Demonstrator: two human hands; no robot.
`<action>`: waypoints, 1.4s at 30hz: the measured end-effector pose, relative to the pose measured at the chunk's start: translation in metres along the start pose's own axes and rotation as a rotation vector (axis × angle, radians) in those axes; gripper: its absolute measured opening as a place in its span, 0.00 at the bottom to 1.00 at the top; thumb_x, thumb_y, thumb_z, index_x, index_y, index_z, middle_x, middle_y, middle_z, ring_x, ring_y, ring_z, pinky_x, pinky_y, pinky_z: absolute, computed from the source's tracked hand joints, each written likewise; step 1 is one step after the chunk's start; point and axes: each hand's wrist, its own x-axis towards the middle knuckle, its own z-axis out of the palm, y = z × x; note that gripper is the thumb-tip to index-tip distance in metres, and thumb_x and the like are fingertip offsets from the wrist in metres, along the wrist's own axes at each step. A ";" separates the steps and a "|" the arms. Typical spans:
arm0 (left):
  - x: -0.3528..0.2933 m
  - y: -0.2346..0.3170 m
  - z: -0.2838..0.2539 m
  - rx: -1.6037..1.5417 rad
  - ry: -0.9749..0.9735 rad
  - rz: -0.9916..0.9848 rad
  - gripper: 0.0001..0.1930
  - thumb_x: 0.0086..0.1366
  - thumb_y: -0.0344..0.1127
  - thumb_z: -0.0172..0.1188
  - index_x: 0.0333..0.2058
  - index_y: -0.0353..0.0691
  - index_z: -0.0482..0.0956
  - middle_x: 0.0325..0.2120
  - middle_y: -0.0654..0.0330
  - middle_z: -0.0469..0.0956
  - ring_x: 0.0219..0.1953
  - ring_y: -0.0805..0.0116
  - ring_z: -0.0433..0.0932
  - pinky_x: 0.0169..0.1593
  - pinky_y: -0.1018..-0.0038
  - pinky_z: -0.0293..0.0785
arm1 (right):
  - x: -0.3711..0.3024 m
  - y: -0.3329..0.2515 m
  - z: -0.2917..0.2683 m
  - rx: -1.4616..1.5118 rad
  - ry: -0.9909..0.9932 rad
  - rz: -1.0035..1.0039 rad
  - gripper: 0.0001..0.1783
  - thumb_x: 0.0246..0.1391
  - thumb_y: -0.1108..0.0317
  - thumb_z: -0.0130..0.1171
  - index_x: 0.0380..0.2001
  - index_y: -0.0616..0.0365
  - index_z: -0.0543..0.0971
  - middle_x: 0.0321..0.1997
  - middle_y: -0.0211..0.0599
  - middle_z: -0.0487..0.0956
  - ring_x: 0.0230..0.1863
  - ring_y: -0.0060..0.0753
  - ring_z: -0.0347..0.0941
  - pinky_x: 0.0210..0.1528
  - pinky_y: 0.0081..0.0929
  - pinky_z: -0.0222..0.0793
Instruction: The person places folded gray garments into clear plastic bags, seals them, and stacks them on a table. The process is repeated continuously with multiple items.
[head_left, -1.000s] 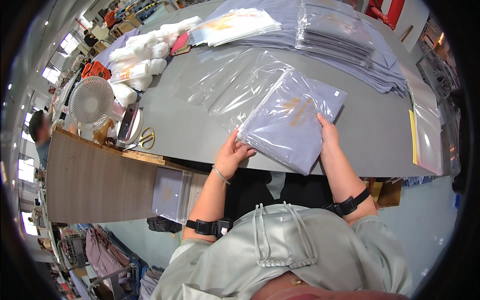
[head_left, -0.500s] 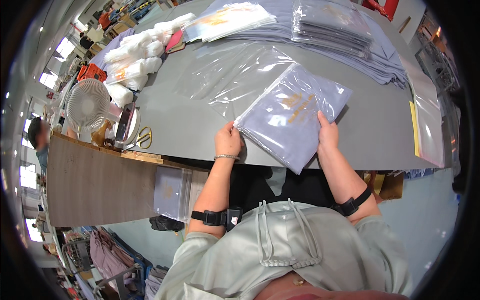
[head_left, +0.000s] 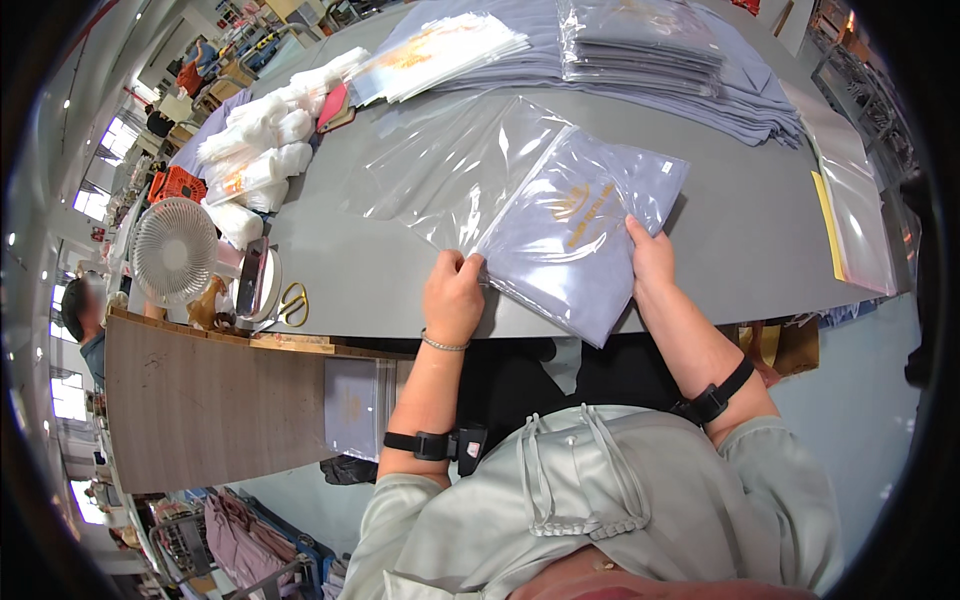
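Note:
A folded lavender cloth in a transparent plastic bag (head_left: 590, 240) with gold print lies tilted at the front of the grey table (head_left: 350, 250). My left hand (head_left: 453, 300) is closed, thumb and fingers pinching the bag near the lower left end of its white closure strip. On the opposite side, my right hand (head_left: 651, 260) grips the bag's right edge, thumb on top and the other fingers hidden beneath. A loose transparent plastic sheet or bag (head_left: 430, 165) spreads out beyond my left hand, touching the packed bag along its left side.
Stacked packed bags (head_left: 640, 60) rest on lavender cloths (head_left: 750, 100) at the back. White bags (head_left: 440, 50) and white plastic bundles (head_left: 260, 150) lie back left. A fan (head_left: 174, 250) and gold-handled scissors (head_left: 293, 304) are at left; a plastic-covered sheet (head_left: 850, 210) lies right.
My left hand has turned, its back now more upward, with its grip still at the closure strip's lower end. The right hand keeps its hold. The whole view has shifted slightly.

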 end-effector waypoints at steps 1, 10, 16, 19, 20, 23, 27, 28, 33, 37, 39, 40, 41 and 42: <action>0.000 0.002 0.002 0.017 0.029 -0.030 0.11 0.48 0.20 0.54 0.32 0.39 0.76 0.28 0.53 0.70 0.28 0.55 0.72 0.30 0.65 0.70 | 0.000 0.000 0.001 0.007 0.003 0.006 0.18 0.57 0.68 0.52 0.49 0.66 0.70 0.48 0.42 0.74 0.46 0.35 0.72 0.49 0.31 0.66; -0.020 0.014 0.016 -0.087 0.172 -0.343 0.07 0.51 0.28 0.57 0.30 0.34 0.74 0.32 0.52 0.71 0.33 0.51 0.72 0.35 0.63 0.69 | -0.002 -0.003 0.005 -0.024 0.040 0.019 0.19 0.57 0.68 0.52 0.50 0.65 0.70 0.47 0.43 0.75 0.44 0.35 0.73 0.47 0.32 0.68; -0.022 0.029 0.026 -0.052 0.017 -0.223 0.05 0.51 0.27 0.55 0.26 0.32 0.71 0.27 0.48 0.70 0.31 0.45 0.69 0.35 0.57 0.65 | -0.002 -0.002 0.015 -0.023 0.061 0.036 0.19 0.57 0.66 0.53 0.50 0.64 0.71 0.47 0.41 0.75 0.42 0.34 0.73 0.46 0.30 0.67; -0.026 0.064 0.020 -0.423 -0.105 -0.345 0.06 0.57 0.28 0.54 0.25 0.31 0.72 0.21 0.50 0.72 0.25 0.55 0.72 0.30 0.67 0.69 | 0.005 -0.002 0.022 -0.050 0.071 0.010 0.20 0.57 0.65 0.53 0.50 0.64 0.71 0.47 0.40 0.75 0.43 0.34 0.73 0.46 0.30 0.67; -0.024 0.073 0.012 -0.578 -0.253 -0.468 0.08 0.59 0.29 0.54 0.25 0.30 0.72 0.20 0.53 0.75 0.23 0.61 0.73 0.29 0.71 0.70 | 0.007 -0.001 0.024 -0.058 0.061 -0.003 0.20 0.57 0.65 0.52 0.50 0.64 0.71 0.47 0.40 0.75 0.43 0.34 0.73 0.46 0.30 0.67; 0.002 0.063 -0.027 -1.006 -1.181 -0.567 0.11 0.64 0.32 0.51 0.26 0.31 0.75 0.25 0.57 0.79 0.23 0.73 0.76 0.31 0.78 0.74 | 0.006 0.008 0.024 -0.011 0.045 -0.010 0.19 0.57 0.68 0.53 0.50 0.66 0.70 0.48 0.43 0.75 0.46 0.35 0.72 0.49 0.32 0.66; 0.087 0.045 -0.015 -0.684 -0.617 -0.307 0.13 0.61 0.36 0.52 0.36 0.31 0.76 0.28 0.49 0.79 0.30 0.62 0.80 0.35 0.74 0.75 | -0.011 0.027 0.024 0.038 -0.029 -0.044 0.18 0.58 0.70 0.52 0.50 0.67 0.69 0.47 0.43 0.75 0.45 0.38 0.72 0.47 0.34 0.68; 0.110 0.052 0.008 -0.454 -0.458 -0.163 0.13 0.60 0.35 0.51 0.38 0.32 0.75 0.34 0.47 0.77 0.34 0.60 0.79 0.38 0.72 0.75 | -0.016 0.029 0.024 0.016 -0.059 -0.067 0.18 0.58 0.70 0.51 0.50 0.67 0.69 0.47 0.43 0.75 0.45 0.37 0.72 0.48 0.34 0.68; 0.166 0.076 0.096 0.271 -0.530 -0.044 0.16 0.56 0.33 0.53 0.44 0.35 0.75 0.44 0.47 0.73 0.44 0.49 0.75 0.49 0.65 0.71 | -0.038 0.031 0.023 -0.151 -0.132 -0.165 0.19 0.56 0.71 0.54 0.49 0.71 0.69 0.47 0.45 0.75 0.45 0.34 0.71 0.50 0.29 0.64; 0.186 0.091 0.114 0.201 -0.791 -0.036 0.11 0.57 0.35 0.53 0.36 0.38 0.79 0.40 0.49 0.74 0.43 0.52 0.75 0.50 0.66 0.71 | -0.039 0.031 0.022 -0.173 -0.163 -0.118 0.16 0.56 0.71 0.54 0.46 0.70 0.71 0.43 0.42 0.76 0.43 0.32 0.71 0.47 0.29 0.66; 0.174 0.109 0.107 0.111 -0.764 0.225 0.10 0.57 0.36 0.53 0.33 0.39 0.80 0.38 0.52 0.74 0.42 0.54 0.75 0.49 0.66 0.72 | -0.036 0.032 0.019 -0.055 -0.201 -0.051 0.15 0.56 0.72 0.53 0.45 0.68 0.71 0.43 0.41 0.76 0.43 0.31 0.71 0.46 0.30 0.67; 0.163 0.119 0.099 0.076 -0.681 0.272 0.10 0.58 0.36 0.53 0.33 0.40 0.79 0.35 0.53 0.74 0.42 0.54 0.75 0.46 0.64 0.72 | -0.036 0.032 0.016 0.015 -0.183 0.025 0.15 0.56 0.72 0.53 0.46 0.68 0.70 0.44 0.41 0.75 0.43 0.32 0.71 0.46 0.30 0.67; 0.148 0.123 0.085 -0.103 -0.557 0.257 0.10 0.60 0.37 0.51 0.34 0.39 0.78 0.34 0.53 0.74 0.40 0.52 0.75 0.43 0.63 0.72 | -0.034 0.031 0.014 0.091 -0.157 0.088 0.16 0.56 0.71 0.53 0.47 0.67 0.69 0.45 0.42 0.75 0.44 0.32 0.71 0.46 0.31 0.67; 0.126 0.128 0.068 -0.235 -0.531 0.208 0.10 0.61 0.37 0.50 0.33 0.38 0.77 0.34 0.53 0.74 0.39 0.52 0.75 0.42 0.63 0.72 | -0.033 0.030 0.011 0.195 -0.215 0.134 0.17 0.57 0.71 0.52 0.47 0.67 0.69 0.46 0.42 0.75 0.45 0.33 0.71 0.46 0.31 0.68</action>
